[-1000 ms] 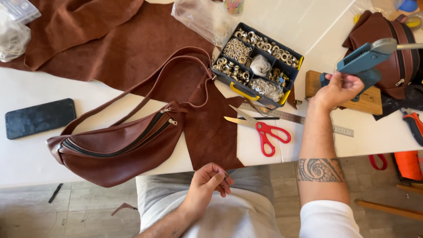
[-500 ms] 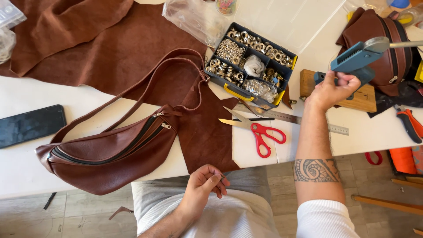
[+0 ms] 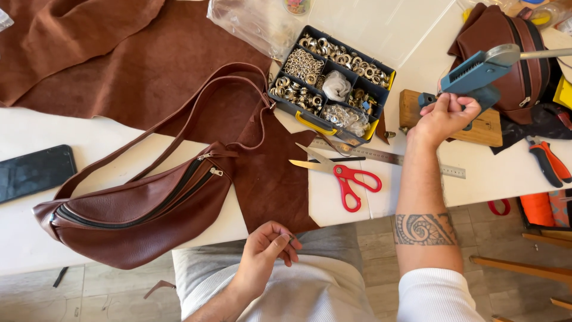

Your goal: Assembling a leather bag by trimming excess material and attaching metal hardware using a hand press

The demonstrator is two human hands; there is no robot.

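Observation:
My right hand point(image 3: 445, 118) is raised over the table's right side, fingers pinched at the base of a blue hand press point(image 3: 476, 74) that stands on a wooden block point(image 3: 411, 107). My left hand point(image 3: 265, 253) rests at my lap below the table edge, fingertips pinched on something small that I cannot make out. A brown leather waist bag point(image 3: 137, 214) with a long strap lies at the front left. Red-handled scissors point(image 3: 342, 173) and a metal ruler point(image 3: 393, 158) lie between the two hands.
A compartment box of metal eyelets point(image 3: 330, 83) stands behind the scissors. Brown leather sheets point(image 3: 119, 59) cover the back left. A dark phone point(image 3: 33, 173) lies at the left edge. Another brown bag point(image 3: 512, 53) sits at the far right, with orange-handled pliers point(image 3: 551, 161) near it.
The view has shifted left, so everything sits further left in frame. My right hand stays at the press base. My left hand stays at my lap, fingers slightly curled.

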